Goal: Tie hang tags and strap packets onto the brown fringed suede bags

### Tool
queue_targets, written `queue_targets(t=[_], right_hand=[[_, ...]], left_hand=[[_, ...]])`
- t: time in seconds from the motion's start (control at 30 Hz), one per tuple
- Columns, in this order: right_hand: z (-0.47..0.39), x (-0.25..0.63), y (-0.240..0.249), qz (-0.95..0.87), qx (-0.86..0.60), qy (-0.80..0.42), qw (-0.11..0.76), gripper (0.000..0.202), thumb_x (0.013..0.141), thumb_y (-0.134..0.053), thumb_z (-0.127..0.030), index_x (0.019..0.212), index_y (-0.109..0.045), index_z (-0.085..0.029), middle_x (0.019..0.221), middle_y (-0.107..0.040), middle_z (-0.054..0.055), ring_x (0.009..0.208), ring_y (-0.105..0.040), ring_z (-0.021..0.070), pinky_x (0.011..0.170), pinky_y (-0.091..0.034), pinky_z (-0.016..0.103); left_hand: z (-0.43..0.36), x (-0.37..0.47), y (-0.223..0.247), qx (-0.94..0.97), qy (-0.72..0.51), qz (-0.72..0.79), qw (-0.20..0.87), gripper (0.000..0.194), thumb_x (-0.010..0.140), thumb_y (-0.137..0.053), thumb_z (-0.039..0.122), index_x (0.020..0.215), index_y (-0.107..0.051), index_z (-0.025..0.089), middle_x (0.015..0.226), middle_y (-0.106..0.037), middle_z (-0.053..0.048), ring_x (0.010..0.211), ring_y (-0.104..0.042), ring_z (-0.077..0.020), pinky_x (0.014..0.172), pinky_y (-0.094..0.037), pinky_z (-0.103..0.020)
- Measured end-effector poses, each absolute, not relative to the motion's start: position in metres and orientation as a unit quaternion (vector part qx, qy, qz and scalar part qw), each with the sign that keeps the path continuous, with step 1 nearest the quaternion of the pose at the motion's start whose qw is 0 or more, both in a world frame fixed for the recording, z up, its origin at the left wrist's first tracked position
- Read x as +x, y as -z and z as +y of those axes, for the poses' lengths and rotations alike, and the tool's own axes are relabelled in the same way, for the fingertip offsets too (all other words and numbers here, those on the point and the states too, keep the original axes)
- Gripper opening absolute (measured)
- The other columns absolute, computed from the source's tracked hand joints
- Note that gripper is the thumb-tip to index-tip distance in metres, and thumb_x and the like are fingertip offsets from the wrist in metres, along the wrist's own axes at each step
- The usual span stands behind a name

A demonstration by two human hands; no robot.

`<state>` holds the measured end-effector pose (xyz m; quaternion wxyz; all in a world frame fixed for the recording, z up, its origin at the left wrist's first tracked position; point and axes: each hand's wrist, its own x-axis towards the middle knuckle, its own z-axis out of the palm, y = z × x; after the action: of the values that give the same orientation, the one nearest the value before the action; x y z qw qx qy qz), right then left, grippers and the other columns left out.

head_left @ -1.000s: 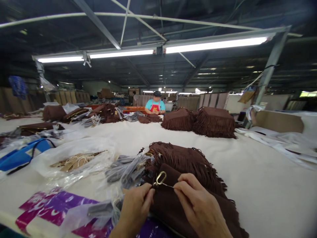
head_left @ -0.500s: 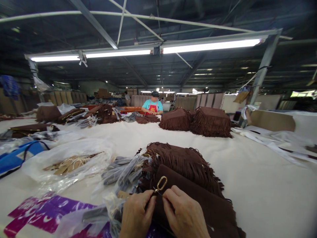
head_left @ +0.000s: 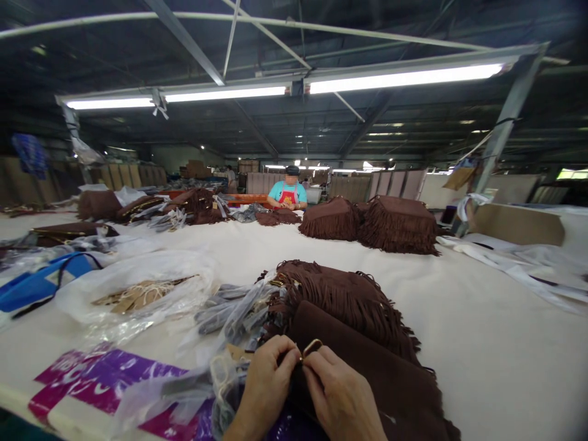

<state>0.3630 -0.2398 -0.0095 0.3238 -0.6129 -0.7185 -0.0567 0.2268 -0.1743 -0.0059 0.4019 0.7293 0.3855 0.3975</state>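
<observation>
At the near edge of the table lies a brown fringed bag (head_left: 358, 343), with more fringed pieces (head_left: 335, 285) just behind it. My left hand (head_left: 270, 380) pinches the end of something small beside a gold metal ring (head_left: 313, 346). Close against it, my right hand (head_left: 337, 386) has thumb and forefinger closed at the base of the same gold hardware. The fingertips of both hands almost meet, and they hide most of the small fitting. Grey wrapped straps (head_left: 225, 309) lie left of the bag, beside a thin clear plastic wrap.
On the left are a plastic bag of tan tags (head_left: 142, 294), a blue item (head_left: 46, 282) and purple printed plastic (head_left: 110, 373). Stacks of brown fringed bags (head_left: 397, 223) stand farther back. Behind the table is a person in a red apron (head_left: 288, 195).
Both hands have come closer together over the hardware. The gold ring has tipped lower toward my right hand and is now partly covered. The view has shifted slightly.
</observation>
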Motion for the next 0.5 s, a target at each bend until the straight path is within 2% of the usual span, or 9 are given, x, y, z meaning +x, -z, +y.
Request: queue_targets(t=[0.13, 0.2, 0.27, 0.4, 0.5], right_hand=[[-0.246, 0.364, 0.004, -0.707, -0.566, 0.056, 0.421, 0.017, 0.092, -0.047, -0.018, 0.102, -0.059, -0.025, 0.101, -0.063, 0.004, 0.083, -0.066, 0.0185, 0.071, -0.053, 0.025], [-0.251, 0.363, -0.008, -0.693, -0.533, 0.072, 0.479, 0.02, 0.092, -0.049, -0.018, 0.108, -0.059, -0.024, 0.109, -0.063, 0.007, 0.095, -0.065, 0.0204, 0.082, -0.053, 0.027], [-0.256, 0.362, -0.027, -0.683, -0.502, 0.061, 0.528, 0.019, 0.092, -0.051, -0.017, 0.107, -0.061, -0.023, 0.107, -0.064, 0.006, 0.098, -0.063, 0.0199, 0.086, -0.052, 0.027], [-0.269, 0.363, -0.067, -0.683, -0.459, -0.031, 0.567, 0.01, 0.093, -0.056, -0.018, 0.087, -0.061, -0.023, 0.086, -0.065, -0.001, 0.077, -0.062, 0.0136, 0.07, -0.05, 0.018], [-0.278, 0.365, -0.084, -0.692, -0.457, -0.054, 0.557, 0.01, 0.094, -0.055, -0.019, 0.087, -0.061, -0.024, 0.081, -0.063, -0.003, 0.07, -0.059, 0.0118, 0.062, -0.047, 0.016]], left_hand=[[-0.184, 0.226, -0.01, 0.739, -0.45, 0.338, 0.369, 0.022, 0.088, -0.048, 0.024, 0.068, -0.054, 0.019, 0.074, -0.054, -0.001, 0.073, -0.053, -0.0164, 0.069, -0.04, -0.026], [-0.193, 0.224, -0.033, 0.766, -0.453, 0.287, 0.355, 0.022, 0.09, -0.048, 0.021, 0.069, -0.055, 0.018, 0.077, -0.053, -0.001, 0.075, -0.053, -0.0157, 0.069, -0.04, -0.026], [-0.202, 0.222, -0.062, 0.797, -0.445, 0.226, 0.339, 0.022, 0.09, -0.05, 0.017, 0.069, -0.056, 0.018, 0.081, -0.053, -0.001, 0.078, -0.053, -0.0145, 0.072, -0.041, -0.024], [-0.212, 0.218, -0.116, 0.836, -0.427, 0.14, 0.315, 0.02, 0.091, -0.053, 0.013, 0.072, -0.059, 0.017, 0.086, -0.054, -0.001, 0.083, -0.053, -0.0124, 0.074, -0.041, -0.023], [-0.211, 0.215, -0.138, 0.849, -0.406, 0.107, 0.322, 0.018, 0.092, -0.055, 0.016, 0.075, -0.062, 0.017, 0.089, -0.056, -0.001, 0.086, -0.055, -0.0129, 0.077, -0.043, -0.024]])
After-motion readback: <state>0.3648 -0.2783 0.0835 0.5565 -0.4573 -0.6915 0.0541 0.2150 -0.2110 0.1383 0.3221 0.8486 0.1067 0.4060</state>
